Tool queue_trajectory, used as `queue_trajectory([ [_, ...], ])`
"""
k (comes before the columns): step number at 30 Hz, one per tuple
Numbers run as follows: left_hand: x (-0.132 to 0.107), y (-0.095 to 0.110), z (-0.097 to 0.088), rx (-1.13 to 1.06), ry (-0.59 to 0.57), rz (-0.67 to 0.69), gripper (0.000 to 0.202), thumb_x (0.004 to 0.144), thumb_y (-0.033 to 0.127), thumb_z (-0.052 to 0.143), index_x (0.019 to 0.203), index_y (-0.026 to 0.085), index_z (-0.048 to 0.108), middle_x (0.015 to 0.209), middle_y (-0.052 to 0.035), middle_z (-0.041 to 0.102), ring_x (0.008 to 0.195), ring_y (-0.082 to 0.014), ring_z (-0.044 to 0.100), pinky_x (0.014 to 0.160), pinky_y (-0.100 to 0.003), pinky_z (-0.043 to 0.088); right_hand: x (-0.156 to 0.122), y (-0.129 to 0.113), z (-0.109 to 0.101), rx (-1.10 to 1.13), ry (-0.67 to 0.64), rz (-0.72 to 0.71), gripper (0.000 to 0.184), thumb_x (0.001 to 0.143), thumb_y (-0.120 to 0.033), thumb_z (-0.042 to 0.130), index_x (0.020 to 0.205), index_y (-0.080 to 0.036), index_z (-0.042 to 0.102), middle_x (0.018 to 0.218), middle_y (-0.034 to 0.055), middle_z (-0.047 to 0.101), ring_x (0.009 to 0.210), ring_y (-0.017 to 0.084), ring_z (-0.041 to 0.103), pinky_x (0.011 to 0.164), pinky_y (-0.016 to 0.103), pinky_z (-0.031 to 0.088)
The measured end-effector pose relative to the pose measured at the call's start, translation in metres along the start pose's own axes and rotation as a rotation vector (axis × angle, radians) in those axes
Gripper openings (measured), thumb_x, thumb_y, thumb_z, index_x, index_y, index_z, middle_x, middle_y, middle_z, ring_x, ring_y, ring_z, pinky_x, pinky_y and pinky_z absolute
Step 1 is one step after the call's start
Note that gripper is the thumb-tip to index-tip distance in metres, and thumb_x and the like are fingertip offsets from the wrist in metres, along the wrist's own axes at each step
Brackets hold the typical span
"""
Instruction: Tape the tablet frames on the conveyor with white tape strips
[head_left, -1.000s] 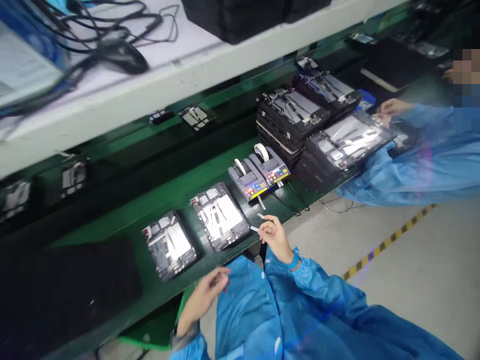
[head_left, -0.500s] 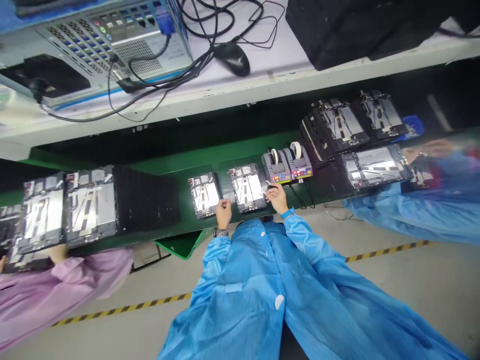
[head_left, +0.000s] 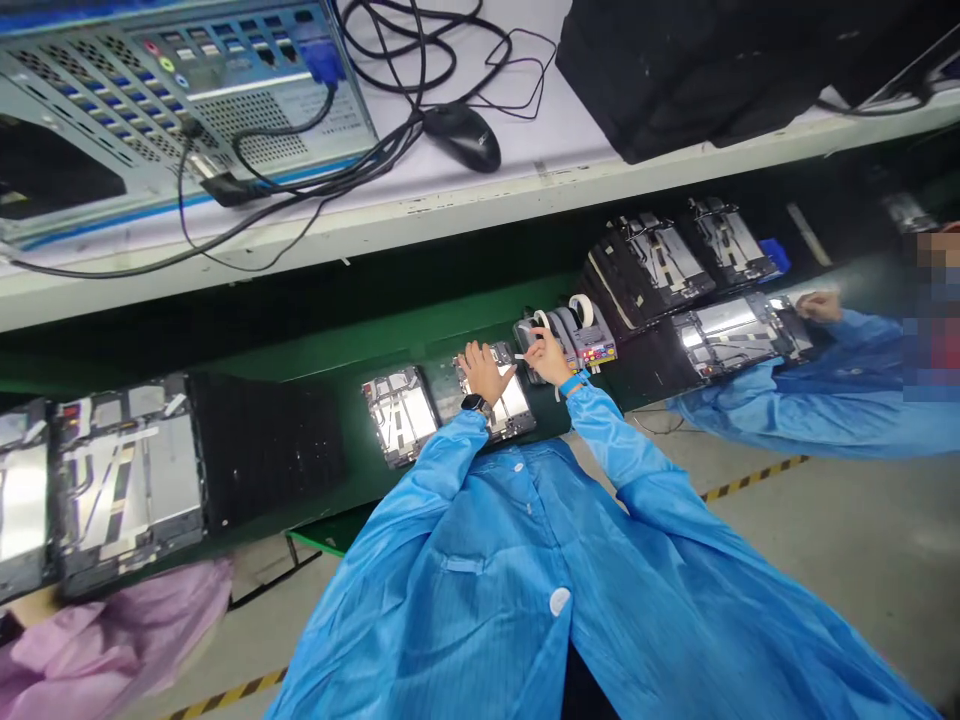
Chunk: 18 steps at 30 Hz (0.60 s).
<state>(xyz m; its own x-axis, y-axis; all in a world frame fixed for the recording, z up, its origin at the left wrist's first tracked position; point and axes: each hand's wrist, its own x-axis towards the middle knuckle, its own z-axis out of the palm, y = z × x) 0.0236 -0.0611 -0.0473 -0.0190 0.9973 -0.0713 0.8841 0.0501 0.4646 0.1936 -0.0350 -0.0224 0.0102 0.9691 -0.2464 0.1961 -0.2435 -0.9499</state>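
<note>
While a white shelf [head_left: 480,205] above held a computer case [head_left: 187,90] and a mouse [head_left: 461,135], the green table [head_left: 390,345] below carried a row of open tablet frames [head_left: 124,480], with stacked frames [head_left: 645,270] to the far right and a co-worker's hand [head_left: 819,306] beyond them. Pale strips [head_left: 401,420] already crossed the frame [head_left: 382,400] to the left, and the nearest frame [head_left: 514,418] lay under the left hand [head_left: 484,372], its fingers spread apart. Beside two tape dispensers [head_left: 577,335], the right hand [head_left: 546,358] pinched a thin strip [head_left: 519,352]
</note>
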Motion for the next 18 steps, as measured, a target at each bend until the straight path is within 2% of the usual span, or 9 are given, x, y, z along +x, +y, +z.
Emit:
queue_trajectory([
  [3,0.020,-0.003,0.007,0.020,-0.011,-0.015,0.076,0.091,0.050,0.062,0.147,0.002,0.044,0.159,-0.0327,0.037,0.155,-0.0447,0.022,0.124,-0.067,0.006,0.019,-0.002,0.002,-0.129,-0.016,-0.080,0.060,0.070,-0.014,0.067,0.128,-0.022,0.052,0.072,-0.0116,0.059,0.062,0.008,0.056,0.063,0.017,0.047],
  [6,0.032,-0.013,0.013,0.032,-0.024,-0.045,0.068,0.089,0.045,0.064,0.142,0.005,0.052,0.153,-0.0305,0.045,0.152,-0.0440,0.028,0.124,-0.068,0.004,0.035,-0.001,0.005,-0.308,-0.050,-0.144,0.065,0.075,-0.014,0.068,0.137,-0.021,0.049,0.082,-0.0065,0.063,0.071,0.012,0.060,0.074,0.024,0.053],
  [9,0.037,-0.020,0.016,0.023,-0.085,-0.042,0.062,0.089,0.043,0.064,0.139,0.008,0.056,0.148,-0.0283,0.051,0.149,-0.0420,0.034,0.124,-0.068,0.003,0.047,0.001,0.011,-0.509,-0.088,-0.236,0.074,0.077,-0.011,0.068,0.147,-0.022,0.045,0.109,0.0040,0.065,0.092,0.020,0.065,0.090,0.036,0.055],
  [12,0.036,-0.017,0.018,0.005,-0.094,-0.060,0.066,0.089,0.050,0.064,0.139,0.007,0.056,0.147,-0.0283,0.052,0.146,-0.0421,0.037,0.124,-0.068,0.002,0.054,0.000,0.016,-0.668,-0.134,-0.352,0.081,0.080,-0.007,0.067,0.154,-0.021,0.039,0.131,0.0124,0.058,0.118,0.028,0.060,0.103,0.044,0.051],
  [15,0.034,-0.008,0.019,-0.002,-0.074,-0.097,0.071,0.088,0.053,0.065,0.140,0.006,0.054,0.146,-0.0298,0.052,0.145,-0.0438,0.036,0.123,-0.069,0.003,0.059,-0.001,0.017,-0.739,-0.162,-0.394,0.083,0.083,-0.007,0.066,0.158,-0.022,0.033,0.134,0.0139,0.055,0.127,0.030,0.056,0.107,0.046,0.050],
  [18,0.035,-0.008,0.018,0.009,-0.100,-0.108,0.064,0.089,0.048,0.066,0.139,0.009,0.056,0.143,-0.0274,0.055,0.141,-0.0425,0.040,0.123,-0.069,0.004,0.061,0.001,0.017,-0.761,-0.191,-0.399,0.086,0.082,-0.009,0.071,0.158,-0.024,0.032,0.135,0.0134,0.054,0.129,0.031,0.055,0.108,0.047,0.050],
])
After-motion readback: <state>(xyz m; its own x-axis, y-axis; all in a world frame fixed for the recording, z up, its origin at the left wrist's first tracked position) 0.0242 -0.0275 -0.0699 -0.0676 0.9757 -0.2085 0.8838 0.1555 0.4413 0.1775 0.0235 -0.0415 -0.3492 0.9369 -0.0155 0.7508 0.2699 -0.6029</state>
